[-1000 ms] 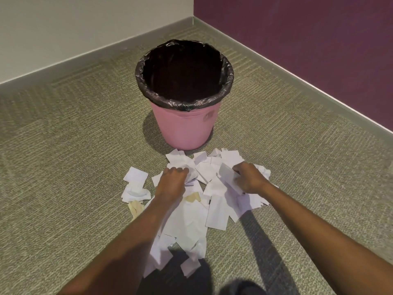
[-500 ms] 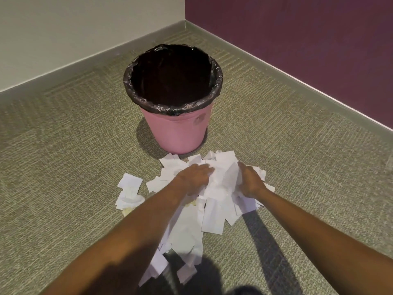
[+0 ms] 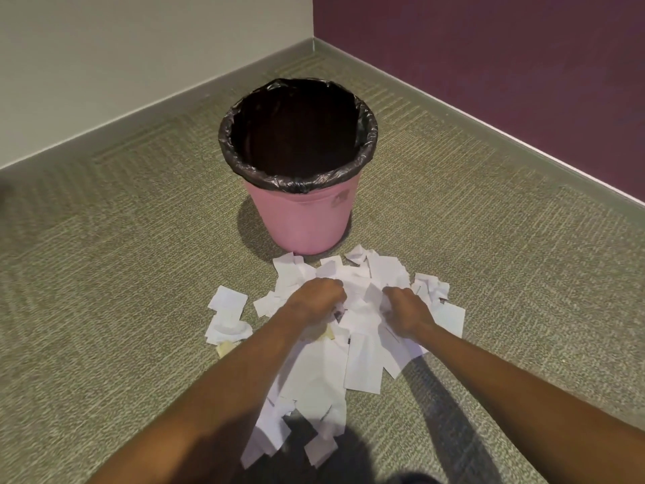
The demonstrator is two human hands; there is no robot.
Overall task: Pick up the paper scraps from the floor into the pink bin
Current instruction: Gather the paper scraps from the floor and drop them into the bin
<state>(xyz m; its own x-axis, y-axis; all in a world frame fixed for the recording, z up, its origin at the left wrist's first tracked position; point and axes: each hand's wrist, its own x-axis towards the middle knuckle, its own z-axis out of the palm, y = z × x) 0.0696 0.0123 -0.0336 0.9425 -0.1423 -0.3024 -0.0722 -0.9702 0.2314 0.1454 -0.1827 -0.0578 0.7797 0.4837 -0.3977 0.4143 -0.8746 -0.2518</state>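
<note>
Head view: green carpet (image 3: 104,274) fills a corner where one pink bin (image 3: 303,218), black-lined and apparently empty, stands just beyond a heap of white paper scraps (image 3: 363,354), too many and too overlapped to count. Two hands work the far end of the heap; the left hand (image 3: 316,300) and right hand (image 3: 406,309) are both curled closed, bunching paper between them. Scooping inward from both sides before lifting should keep loose pieces from slipping.

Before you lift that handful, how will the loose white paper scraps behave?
The loose white paper scraps look thin and curled, so probably light and floppy. They lie as separate overlapping pieces, so some will likely slip out between both hands. The pink plastic bin stands close, so the carry is short.
</note>
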